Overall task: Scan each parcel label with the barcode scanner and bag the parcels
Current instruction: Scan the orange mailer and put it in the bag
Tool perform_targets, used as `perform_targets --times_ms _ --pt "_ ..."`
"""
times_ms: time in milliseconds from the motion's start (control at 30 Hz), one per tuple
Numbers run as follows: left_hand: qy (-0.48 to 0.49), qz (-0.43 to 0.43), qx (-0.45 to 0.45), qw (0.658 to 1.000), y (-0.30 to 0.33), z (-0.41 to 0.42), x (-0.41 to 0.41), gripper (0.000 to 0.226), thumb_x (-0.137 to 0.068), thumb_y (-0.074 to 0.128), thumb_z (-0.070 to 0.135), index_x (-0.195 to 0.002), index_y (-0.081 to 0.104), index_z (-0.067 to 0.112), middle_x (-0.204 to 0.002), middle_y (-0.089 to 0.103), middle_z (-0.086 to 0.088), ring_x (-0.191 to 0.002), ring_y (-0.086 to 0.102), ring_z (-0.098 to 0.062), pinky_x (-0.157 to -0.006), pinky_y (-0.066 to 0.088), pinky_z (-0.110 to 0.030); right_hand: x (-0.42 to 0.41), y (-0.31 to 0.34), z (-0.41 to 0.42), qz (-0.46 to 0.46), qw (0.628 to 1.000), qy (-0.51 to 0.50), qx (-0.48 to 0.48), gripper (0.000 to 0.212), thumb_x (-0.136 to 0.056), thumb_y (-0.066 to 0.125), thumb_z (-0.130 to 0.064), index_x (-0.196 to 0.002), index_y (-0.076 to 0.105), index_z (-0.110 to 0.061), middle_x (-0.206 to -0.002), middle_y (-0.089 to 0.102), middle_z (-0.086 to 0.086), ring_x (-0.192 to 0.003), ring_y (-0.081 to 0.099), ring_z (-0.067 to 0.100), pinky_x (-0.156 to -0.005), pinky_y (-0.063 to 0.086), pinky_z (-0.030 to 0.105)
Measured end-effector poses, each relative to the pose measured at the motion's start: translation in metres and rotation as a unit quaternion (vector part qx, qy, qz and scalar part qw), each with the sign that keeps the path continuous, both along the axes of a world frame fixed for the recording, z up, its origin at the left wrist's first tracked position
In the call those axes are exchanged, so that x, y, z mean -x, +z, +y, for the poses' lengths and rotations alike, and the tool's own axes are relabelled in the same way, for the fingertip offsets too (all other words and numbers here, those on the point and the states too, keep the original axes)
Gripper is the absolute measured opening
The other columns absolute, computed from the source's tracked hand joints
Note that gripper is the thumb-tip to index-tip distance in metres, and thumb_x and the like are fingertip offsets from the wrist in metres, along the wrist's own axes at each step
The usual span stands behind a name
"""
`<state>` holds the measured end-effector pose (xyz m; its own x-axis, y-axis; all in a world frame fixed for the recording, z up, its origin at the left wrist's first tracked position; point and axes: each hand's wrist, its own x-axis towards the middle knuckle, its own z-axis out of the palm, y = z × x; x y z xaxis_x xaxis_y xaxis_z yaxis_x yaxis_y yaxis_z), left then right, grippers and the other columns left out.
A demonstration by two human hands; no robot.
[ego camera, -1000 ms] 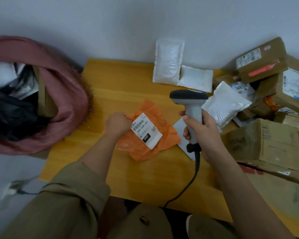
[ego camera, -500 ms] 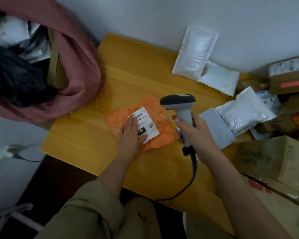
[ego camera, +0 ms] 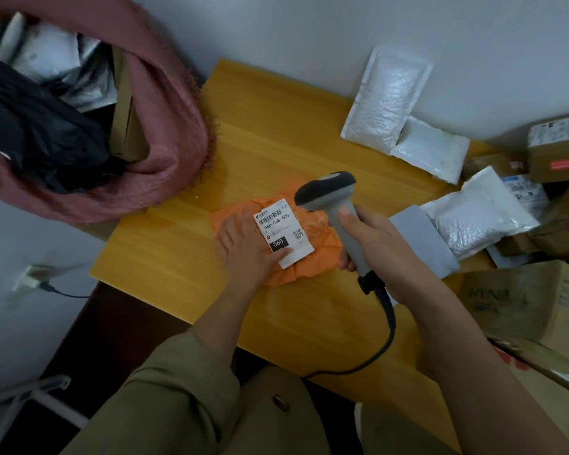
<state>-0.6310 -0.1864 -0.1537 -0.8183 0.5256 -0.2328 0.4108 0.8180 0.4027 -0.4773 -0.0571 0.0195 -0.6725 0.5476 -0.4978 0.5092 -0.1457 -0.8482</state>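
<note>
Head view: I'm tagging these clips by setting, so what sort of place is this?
Probably a small parcel-sorting station: a grey corded barcode scanner over a labelled orange plastic parcel, piled brown cardboard boxes, and a pink woven sack already holding parcels.

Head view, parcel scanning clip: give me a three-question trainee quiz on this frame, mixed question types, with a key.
1. True or false: the left hand lies flat on the crumpled orange plastic parcel.
2. Which hand grips the grey handheld barcode scanner? A) left B) right C) neither
3. Fill in: the large code printed on the parcel's white shipping label reads ____.

Key
1. True; straight fingers press on it, thumb on the label's lower edge.
2. B; the right hand wraps the handle, scanner head above the parcel.
3. 060-06B-A05
</note>
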Motion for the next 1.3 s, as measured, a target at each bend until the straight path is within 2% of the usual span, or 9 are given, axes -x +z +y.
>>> perform_targets --times_ms 67,233,600,800,900,1000,1067,1167,1300 --pt "0.110 0.008 -0.049 0.993 0.004 -0.004 -0.011 0.123 -0.055 0.078 0.072 -0.148 0.016 0.019 -0.152 0.019 -0.016 -0.141 0.017 -0.036 -0.114 0.016 -0.053 0.000 0.007 0.002 -0.001 1.000 0.014 -0.006 0.030 -0.104 0.041 -0.042 -0.103 0.062 -0.021 -0.059 0.061 0.005 -0.054 0.058 0.013 -0.055 0.046 0.026" --pt "0.364 -0.169 -0.083 0.912 0.008 0.002 -0.029 0.127 -0.049 0.091 0.054 -0.146 0.021 0.011 -0.146 0.027 -0.015 -0.135 0.028 -0.034 -0.109 0.028 -0.046 0.003 0.024 0.005 -0.003 1.000 0.027 -0.013 0.028 -0.102 0.046 -0.041 -0.102 0.063 -0.019 -0.065 0.066 0.013 -0.058 0.059 0.023 -0.059 0.046 0.035" --pt "0.361 -0.217 -0.047 0.906 0.007 -0.002 -0.024 0.117 -0.056 0.092 0.043 -0.144 0.024 0.009 -0.146 0.028 -0.014 -0.136 0.029 -0.033 -0.110 0.029 -0.045 -0.002 0.051 0.003 -0.003 0.999 0.020 -0.041 0.027 -0.100 0.048 -0.041 -0.093 0.062 -0.019 -0.058 0.062 0.007 -0.052 0.056 0.018 -0.055 0.045 0.031" --pt "0.344 -0.228 -0.040 0.910 0.007 -0.003 -0.024 0.116 -0.056 0.092 0.043 -0.146 0.025 0.012 -0.147 0.026 -0.015 -0.136 0.027 -0.034 -0.111 0.031 -0.048 -0.004 0.060 0.002 -0.001 0.999 -0.009 -0.041 0.025 -0.101 0.048 -0.040 -0.092 0.062 -0.021 -0.085 0.068 0.025 -0.056 0.056 0.022 -0.058 0.045 0.035" --pt "0.335 -0.240 -0.049 0.910 0.007 -0.002 -0.022 0.103 -0.058 0.091 0.042 -0.142 0.036 0.017 -0.143 0.033 -0.012 -0.133 0.032 -0.034 -0.111 0.034 -0.050 -0.005 0.063 0.001 -0.004 0.999 -0.020 -0.039 0.027 -0.101 0.049 -0.040 -0.092 0.062 -0.019 -0.086 0.068 0.025 -0.055 0.056 0.022 -0.056 0.044 0.034" --pt "0.368 -0.285 -0.094 0.880 0.008 0.002 -0.018 0.069 -0.065 0.090 0.033 -0.122 0.057 0.012 -0.132 0.050 -0.009 -0.121 0.049 -0.031 -0.099 0.047 -0.046 -0.007 0.065 0.000 -0.003 0.999 -0.036 -0.034 0.032 -0.101 0.049 -0.040 -0.091 0.063 -0.013 -0.076 0.064 0.021 -0.054 0.054 0.022 -0.054 0.043 0.032" --pt "0.390 -0.312 -0.147 0.854 0.011 0.006 -0.017 0.040 -0.071 0.086 0.024 -0.101 0.062 0.014 -0.115 0.060 -0.005 -0.098 0.061 -0.022 -0.077 0.055 -0.035 -0.007 0.067 0.000 0.003 0.998 -0.048 -0.030 0.035 -0.101 0.048 -0.039 -0.091 0.063 -0.010 -0.071 0.061 0.017 -0.053 0.053 0.023 -0.054 0.042 0.032" --pt "0.402 -0.395 -0.239 0.790 0.021 0.016 -0.019 0.027 -0.080 0.078 0.009 -0.087 0.055 0.023 -0.089 0.065 0.005 -0.072 0.060 -0.007 -0.048 0.047 -0.019 -0.007 0.070 0.000 0.010 0.998 -0.063 -0.022 0.037 -0.102 0.047 -0.039 -0.092 0.063 -0.007 -0.069 0.059 0.017 -0.052 0.051 0.024 -0.053 0.041 0.031" --pt "0.410 -0.468 -0.296 0.725 0.034 0.029 -0.021 0.028 -0.083 0.074 0.004 -0.090 0.054 0.022 -0.087 0.066 0.003 -0.078 0.065 -0.013 -0.070 0.056 -0.032 -0.006 0.073 -0.001 0.026 0.995 -0.095 -0.016 0.035 -0.101 0.049 -0.038 -0.092 0.064 -0.008 -0.068 0.060 0.014 -0.046 0.052 0.017 -0.046 0.042 0.026"
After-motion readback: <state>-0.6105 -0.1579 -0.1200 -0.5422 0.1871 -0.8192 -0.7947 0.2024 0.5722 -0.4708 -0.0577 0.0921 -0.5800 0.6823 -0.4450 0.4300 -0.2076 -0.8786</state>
